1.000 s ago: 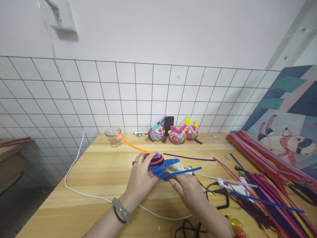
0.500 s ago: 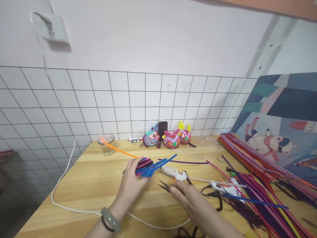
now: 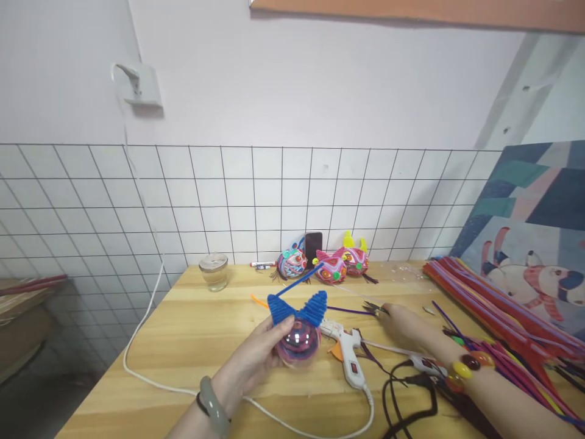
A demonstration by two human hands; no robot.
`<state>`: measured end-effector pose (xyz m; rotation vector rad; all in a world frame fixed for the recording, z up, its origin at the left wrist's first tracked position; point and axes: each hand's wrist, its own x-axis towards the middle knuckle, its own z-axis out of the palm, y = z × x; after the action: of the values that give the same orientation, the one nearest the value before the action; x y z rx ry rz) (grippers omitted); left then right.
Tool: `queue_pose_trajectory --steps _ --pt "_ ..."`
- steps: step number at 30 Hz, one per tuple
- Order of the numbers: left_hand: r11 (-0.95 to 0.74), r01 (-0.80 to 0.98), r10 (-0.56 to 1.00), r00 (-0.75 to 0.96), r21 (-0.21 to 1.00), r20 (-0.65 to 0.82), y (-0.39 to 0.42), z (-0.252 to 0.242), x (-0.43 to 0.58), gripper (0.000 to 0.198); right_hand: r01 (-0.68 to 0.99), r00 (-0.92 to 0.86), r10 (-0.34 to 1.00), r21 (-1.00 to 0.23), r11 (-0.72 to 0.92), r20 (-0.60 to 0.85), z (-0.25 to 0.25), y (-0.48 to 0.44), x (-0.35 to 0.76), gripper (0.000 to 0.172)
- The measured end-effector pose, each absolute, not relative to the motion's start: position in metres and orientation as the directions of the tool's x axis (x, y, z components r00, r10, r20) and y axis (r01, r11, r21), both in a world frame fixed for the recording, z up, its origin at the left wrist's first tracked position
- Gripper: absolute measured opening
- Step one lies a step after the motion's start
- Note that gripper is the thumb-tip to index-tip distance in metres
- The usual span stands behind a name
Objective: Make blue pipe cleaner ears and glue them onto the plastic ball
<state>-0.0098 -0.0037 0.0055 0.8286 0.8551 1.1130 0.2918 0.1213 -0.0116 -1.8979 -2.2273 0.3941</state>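
My left hand [image 3: 260, 356] is closed round a clear plastic ball [image 3: 299, 341] with pink and dark stripes showing through it. Two blue fuzzy pipe-cleaner ears [image 3: 313, 309] stand on its top, and a straight blue pipe cleaner [image 3: 299, 281] sticks out up and to the right. An orange pipe-cleaner end [image 3: 259, 300] shows behind my hand. Low over the table, farther right, my right hand [image 3: 395, 317] grips small dark-bladed scissors [image 3: 373, 308]; its fingers are partly hidden and blurred. A white glue gun [image 3: 350, 353] lies between my hands.
Several decorated balls [image 3: 331, 268] and a phone [image 3: 313, 247] stand along the tiled wall. A glass jar [image 3: 214, 272] is at back left. Bundled pipe cleaners [image 3: 484, 299] cover the right side. White cord [image 3: 159, 385] crosses the front; black cables [image 3: 397, 402] lie right.
My left hand has turned the ball, so its clear side and both blue ears face me. My right hand has moved away to the right with the scissors. The view has shifted left.
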Motion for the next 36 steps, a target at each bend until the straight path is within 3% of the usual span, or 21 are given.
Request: queue_pose_trajectory --steps 4,9,10,11,13,15,17,26,36 --pt "0.247 -0.371 0.955 0.250 0.895 -0.160 -0.007 0.006 -0.010 0.039 0.901 -0.203 0.977 -0.378 0.211 0.062 -0.002 0.118 0.279 0.025" --pt "0.257 -0.374 0.951 0.260 0.891 -0.165 -0.010 0.011 -0.009 0.040 0.718 -0.406 0.904 -0.566 0.405 0.132 0.025 0.083 0.233 0.037" --pt "0.257 -0.382 0.950 0.266 0.888 -0.160 -0.010 0.013 -0.008 0.040 0.650 -0.454 0.880 -0.625 0.433 0.138 0.029 0.071 0.222 0.038" --pt "0.255 -0.390 0.950 0.272 0.885 -0.154 -0.011 0.014 -0.008 0.041 0.474 -0.514 0.846 -0.774 0.419 0.144 0.032 0.060 0.211 0.037" --pt "0.250 -0.397 0.951 0.273 0.883 -0.147 -0.012 0.017 -0.007 0.041 0.151 -0.582 0.787 -0.924 0.352 0.205 0.036 0.041 0.191 0.036" --pt "0.242 -0.390 0.954 0.262 0.888 -0.145 -0.012 0.019 -0.007 0.042 -0.038 -0.537 0.804 -0.960 0.277 0.253 0.037 0.029 0.174 0.034" --pt "0.230 -0.377 0.959 0.246 0.897 -0.143 -0.013 0.020 -0.007 0.043 -0.119 -0.492 0.834 -0.968 0.219 0.249 0.035 0.024 0.164 0.033" --pt "0.215 -0.360 0.960 0.251 0.908 -0.127 -0.015 0.020 -0.003 0.043 -0.243 -0.332 0.911 -0.955 0.170 0.246 0.039 0.022 0.157 0.024" --pt "0.231 -0.420 0.947 0.304 0.878 -0.104 -0.016 0.017 0.002 0.040 -0.147 -0.119 0.986 -0.984 0.100 0.118 0.058 0.017 0.169 0.027"
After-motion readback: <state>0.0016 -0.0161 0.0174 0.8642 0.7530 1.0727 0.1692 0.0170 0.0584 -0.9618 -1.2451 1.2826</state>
